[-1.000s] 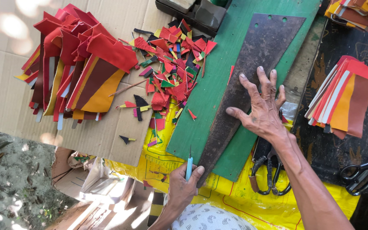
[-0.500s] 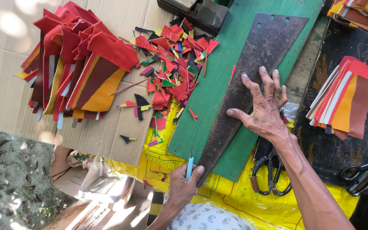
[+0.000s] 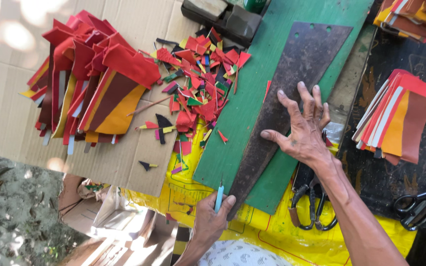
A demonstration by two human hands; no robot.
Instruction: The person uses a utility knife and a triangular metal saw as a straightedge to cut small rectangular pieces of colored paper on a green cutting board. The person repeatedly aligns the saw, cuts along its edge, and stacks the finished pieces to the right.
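Right hand [image 3: 305,132]: fingers [image 3: 292,106] spread flat, grasping nothing, pressing down on the dark metal template [image 3: 287,93].

Left hand [image 3: 212,216]: fingers clenched round a slim light-blue knife [image 3: 219,196], tip up, just beside the template's narrow lower point.

Template: long tapered triangle, rusty dark, lying on the green board [image 3: 232,128]. Long axis runs from its narrow point near the left hand up and away to its wide end with small holes. The left hand is nearer the narrow point; the right hand sits on the middle, at the template's right edge. The knife's tip points along the template's left edge.

Green board: lies slantwise on a yellow sheet [image 3: 272,236], bearing the template and a few red scraps.

Scraps [image 3: 198,83]: loose heap of red, green and yellow offcuts, left of the board, on flattened cardboard [image 3: 124,157].

Cut pieces, left stack [image 3: 89,83]: red, brown and orange, fanned on the cardboard.

Cut pieces, right stack [image 3: 400,118]: same colours, on a dark surface, well apart from the hands.

Scissors [image 3: 311,207]: black-handled, below the right wrist; a second pair [image 3: 417,207] further right.
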